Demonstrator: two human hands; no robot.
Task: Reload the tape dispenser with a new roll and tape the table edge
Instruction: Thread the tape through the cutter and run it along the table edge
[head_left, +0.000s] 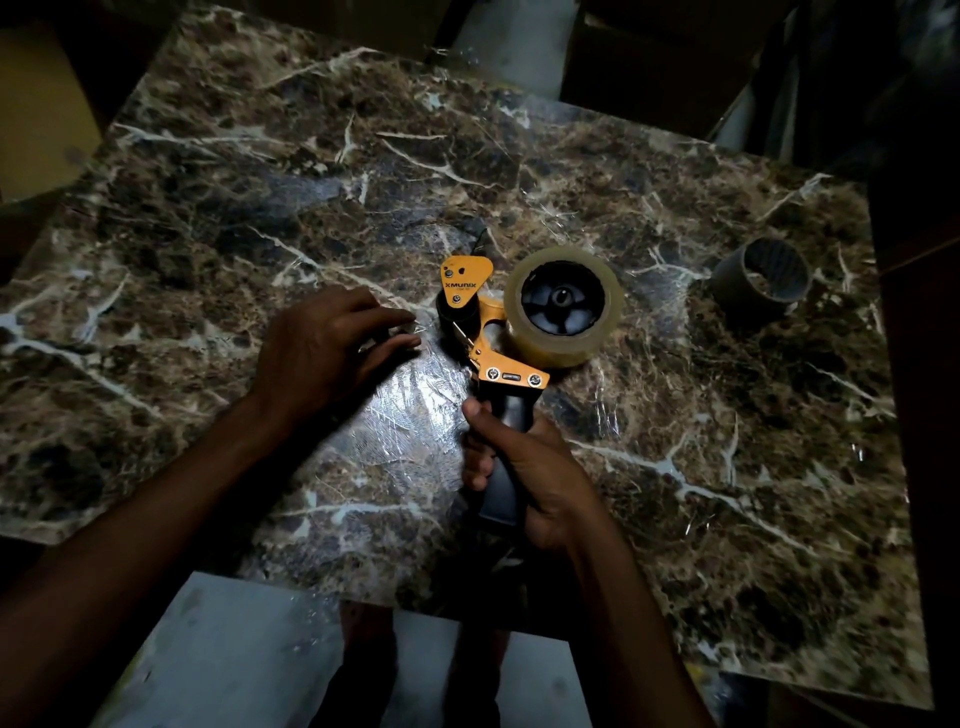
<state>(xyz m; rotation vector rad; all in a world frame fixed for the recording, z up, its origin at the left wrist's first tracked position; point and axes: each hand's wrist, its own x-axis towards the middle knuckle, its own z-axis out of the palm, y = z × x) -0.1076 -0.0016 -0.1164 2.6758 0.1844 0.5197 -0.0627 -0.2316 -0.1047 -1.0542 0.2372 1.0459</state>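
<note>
The reload looks mostly done: a full roll (563, 306) of clear tape already sits on the hub of the dispenser (493, 332), while an empty core (759, 280), a short grey cardboard ring, stands well apart to the right on the table (208, 208). What seems left is threading the tape end past the black roller at the dispenser's left and then taping the table edge; no strip on the edge can be made out, though glossy wrinkled film shines on the tabletop near the hands

The right hand (524, 467) is clamped around the dispenser's black handle, fingers wrapped, holding the tool near the middle of the table with its head pointing far. The left hand (332, 348) lies just left of the roller, fingers together and curled low; whether it pinches a tape end cannot be told, since clear tape barely shows in this dim light

The dispenser has an orange metal frame with screws, a spoked black hub and a moulded grip. The tabletop is brown marble-patterned with white veins, smooth and reflective
</note>
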